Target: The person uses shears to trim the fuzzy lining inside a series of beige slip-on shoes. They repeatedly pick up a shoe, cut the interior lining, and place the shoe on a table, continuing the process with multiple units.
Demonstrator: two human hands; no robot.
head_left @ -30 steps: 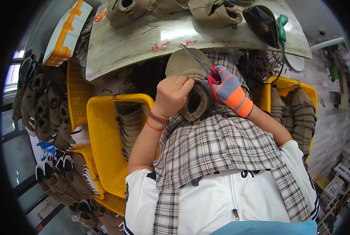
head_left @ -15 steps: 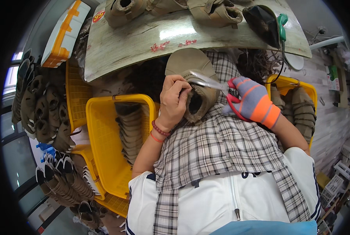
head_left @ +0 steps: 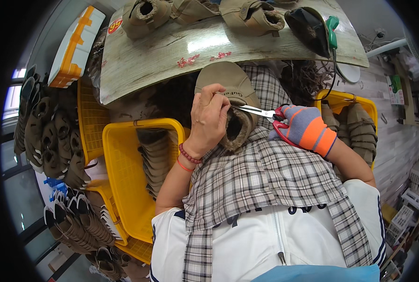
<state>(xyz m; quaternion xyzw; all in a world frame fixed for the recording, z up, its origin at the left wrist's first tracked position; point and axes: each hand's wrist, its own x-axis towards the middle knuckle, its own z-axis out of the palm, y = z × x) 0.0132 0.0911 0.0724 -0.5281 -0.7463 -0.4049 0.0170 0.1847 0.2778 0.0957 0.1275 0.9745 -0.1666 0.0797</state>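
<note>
Far left, dark shoes (head_left: pixel 45 136) stand packed in rows beside a window, and a white-and-orange box (head_left: pixel 73 47) lies above them. Next comes a yellow crate (head_left: pixel 125 178) with tan boots stacked inside it. Over the crate runs a pale wooden board (head_left: pixel 172 56) that serves as the worktop; more tan boots (head_left: pixel 146 14) and a black shoe (head_left: pixel 308 28) sit along its far edge. A plaid cloth (head_left: pixel 265 178) covers the person's lap.

The left hand (head_left: pixel 209 117), bare, is curled over the tan boot (head_left: pixel 233 103), fingers pressed on its upper, holding it just below the board's edge and above the cloth. The right hand (head_left: pixel 305 127), in a striped glove, is closed around the red handles of the scissors (head_left: pixel 261 113); the blades point left and their tips reach the boot beside the left fingers. At far right a second yellow crate (head_left: pixel 345 101) holds more boots.

Compared with half a second ago, the gloved hand has drawn closer to the boot and sits a little lower, and the scissors lie flatter. The left hand's grip is unchanged.
</note>
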